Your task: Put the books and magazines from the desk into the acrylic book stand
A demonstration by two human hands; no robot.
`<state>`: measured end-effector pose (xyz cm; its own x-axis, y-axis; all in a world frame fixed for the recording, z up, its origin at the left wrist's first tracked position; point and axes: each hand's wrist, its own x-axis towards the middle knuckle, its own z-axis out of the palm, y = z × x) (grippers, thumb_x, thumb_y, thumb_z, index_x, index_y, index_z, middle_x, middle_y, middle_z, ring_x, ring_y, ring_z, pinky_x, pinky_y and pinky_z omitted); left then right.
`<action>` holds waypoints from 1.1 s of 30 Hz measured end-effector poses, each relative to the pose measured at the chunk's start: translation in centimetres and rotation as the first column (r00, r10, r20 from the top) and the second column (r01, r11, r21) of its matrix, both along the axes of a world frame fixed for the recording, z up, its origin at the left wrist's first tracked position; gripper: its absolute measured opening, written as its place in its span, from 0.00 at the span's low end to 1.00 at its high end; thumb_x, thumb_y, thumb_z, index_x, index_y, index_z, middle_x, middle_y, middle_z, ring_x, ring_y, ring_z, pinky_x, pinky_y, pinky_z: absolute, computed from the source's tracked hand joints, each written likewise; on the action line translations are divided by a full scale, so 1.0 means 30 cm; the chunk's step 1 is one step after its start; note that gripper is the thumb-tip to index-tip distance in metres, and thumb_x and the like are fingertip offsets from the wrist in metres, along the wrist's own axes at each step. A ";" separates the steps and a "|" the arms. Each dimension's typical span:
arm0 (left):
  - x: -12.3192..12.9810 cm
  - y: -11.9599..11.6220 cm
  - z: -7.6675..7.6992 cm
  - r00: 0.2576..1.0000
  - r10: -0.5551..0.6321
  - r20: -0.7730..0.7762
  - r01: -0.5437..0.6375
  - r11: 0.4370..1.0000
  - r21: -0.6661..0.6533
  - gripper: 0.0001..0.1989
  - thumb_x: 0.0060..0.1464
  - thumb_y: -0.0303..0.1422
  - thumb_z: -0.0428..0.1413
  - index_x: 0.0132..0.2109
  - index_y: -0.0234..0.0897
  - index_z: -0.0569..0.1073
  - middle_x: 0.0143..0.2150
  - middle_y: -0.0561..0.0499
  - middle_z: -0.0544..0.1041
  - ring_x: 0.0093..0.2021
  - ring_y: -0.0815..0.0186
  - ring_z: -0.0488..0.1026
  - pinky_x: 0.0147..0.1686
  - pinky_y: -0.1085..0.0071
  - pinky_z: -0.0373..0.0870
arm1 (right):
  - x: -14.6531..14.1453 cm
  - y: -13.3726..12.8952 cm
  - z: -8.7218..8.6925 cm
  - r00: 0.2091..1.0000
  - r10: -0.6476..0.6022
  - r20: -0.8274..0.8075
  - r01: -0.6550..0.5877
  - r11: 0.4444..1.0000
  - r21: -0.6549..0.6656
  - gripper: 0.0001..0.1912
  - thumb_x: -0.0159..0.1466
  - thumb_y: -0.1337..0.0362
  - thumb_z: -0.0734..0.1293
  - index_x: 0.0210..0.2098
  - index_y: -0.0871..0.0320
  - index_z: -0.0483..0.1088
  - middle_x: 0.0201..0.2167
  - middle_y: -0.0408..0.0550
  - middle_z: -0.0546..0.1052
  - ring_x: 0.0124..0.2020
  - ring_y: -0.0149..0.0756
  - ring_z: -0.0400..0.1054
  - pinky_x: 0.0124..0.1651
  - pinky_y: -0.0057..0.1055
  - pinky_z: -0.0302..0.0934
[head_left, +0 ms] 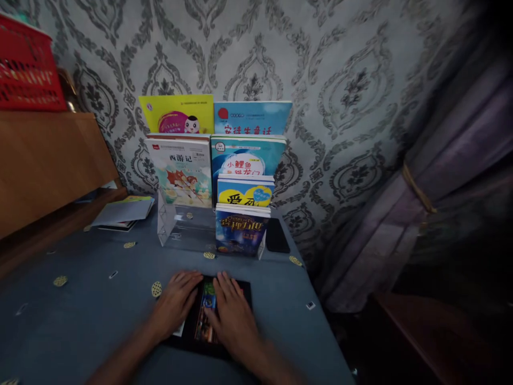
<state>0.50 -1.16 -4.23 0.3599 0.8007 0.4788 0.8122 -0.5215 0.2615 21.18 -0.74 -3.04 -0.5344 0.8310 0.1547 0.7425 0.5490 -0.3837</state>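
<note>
A flat, dark-bordered item with a colourful printed middle (207, 321), perhaps a book or folder, lies on the table in front of me. My left hand (178, 299) rests flat on its left side, fingers stretched out. On its right part lies my right hand (232, 313), palm down, with the fingers extended and the thumb apart. Both hands cover much of the surface. Just beyond them, a clear tiered stand (192, 227) holds several books, among them a white-covered book (182, 171) and a dark blue book (240, 232) at the lower front.
A dark phone-like slab (277, 235) lies right of the stand. Papers and booklets (122, 211) are stacked at the back left, beside a wooden cabinet (52, 166) with a red basket (30, 67) on top. The blue tablecloth (100, 321) ends at the right, near a curtain (380, 230).
</note>
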 end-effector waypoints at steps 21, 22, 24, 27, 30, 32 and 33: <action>-0.021 0.003 0.062 0.979 0.106 -0.173 -0.129 0.984 -0.126 0.16 0.65 0.28 0.48 0.56 0.36 0.72 0.56 0.45 0.77 0.56 0.57 0.73 0.56 0.56 0.69 | 0.161 0.053 -0.024 0.982 -0.149 -0.120 0.173 0.957 0.232 0.20 0.70 0.60 0.58 0.53 0.63 0.74 0.46 0.57 0.76 0.47 0.48 0.67 0.53 0.45 0.64; -0.023 0.003 0.063 0.977 0.117 -0.176 -0.140 0.982 -0.125 0.15 0.65 0.28 0.48 0.55 0.36 0.73 0.56 0.44 0.77 0.56 0.57 0.73 0.56 0.57 0.69 | 0.163 0.054 -0.022 0.982 -0.146 -0.118 0.170 0.959 0.228 0.20 0.70 0.60 0.58 0.52 0.63 0.74 0.44 0.57 0.76 0.46 0.47 0.67 0.52 0.45 0.64; -0.021 0.004 0.057 0.975 0.140 -0.175 -0.161 0.980 -0.113 0.15 0.65 0.27 0.47 0.55 0.36 0.73 0.56 0.44 0.77 0.55 0.58 0.73 0.55 0.57 0.69 | 0.167 0.058 -0.019 0.984 -0.133 -0.117 0.156 0.963 0.219 0.19 0.69 0.61 0.59 0.52 0.63 0.74 0.43 0.57 0.76 0.45 0.47 0.67 0.52 0.45 0.64; -0.014 0.004 0.041 0.973 0.150 -0.174 -0.169 0.980 -0.105 0.16 0.65 0.27 0.47 0.55 0.36 0.72 0.56 0.42 0.76 0.56 0.57 0.73 0.56 0.56 0.68 | 0.177 0.062 -0.017 0.986 -0.114 -0.125 0.139 0.966 0.217 0.18 0.69 0.61 0.60 0.51 0.61 0.75 0.42 0.56 0.75 0.45 0.47 0.67 0.51 0.44 0.64; -0.011 0.003 0.030 0.974 0.134 -0.181 -0.153 0.983 -0.099 0.17 0.65 0.27 0.45 0.56 0.34 0.72 0.57 0.41 0.75 0.57 0.56 0.71 0.57 0.55 0.67 | 0.185 0.063 -0.015 0.983 -0.120 -0.137 0.147 0.967 0.210 0.17 0.69 0.61 0.60 0.50 0.60 0.75 0.41 0.55 0.75 0.44 0.46 0.67 0.50 0.43 0.64; -0.011 0.003 0.030 0.974 0.132 -0.183 -0.150 0.984 -0.093 0.17 0.64 0.27 0.45 0.56 0.35 0.71 0.57 0.42 0.76 0.57 0.56 0.72 0.56 0.56 0.67 | 0.188 0.063 -0.014 0.983 -0.117 -0.140 0.145 0.968 0.204 0.17 0.69 0.61 0.59 0.49 0.60 0.76 0.40 0.55 0.75 0.44 0.46 0.67 0.50 0.43 0.64; -0.011 0.003 0.032 0.974 0.134 -0.184 -0.153 0.984 -0.093 0.17 0.64 0.27 0.45 0.56 0.35 0.72 0.57 0.42 0.76 0.56 0.56 0.72 0.56 0.56 0.67 | 0.189 0.062 -0.014 0.984 -0.111 -0.141 0.139 0.969 0.203 0.17 0.69 0.62 0.59 0.49 0.60 0.76 0.40 0.55 0.75 0.44 0.45 0.67 0.50 0.43 0.64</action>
<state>0.16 -1.06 -3.25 0.3081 0.8932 0.3276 0.9149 -0.3726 0.1554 26.85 1.12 -3.45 -0.3927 0.8310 0.3940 0.7629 0.5336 -0.3650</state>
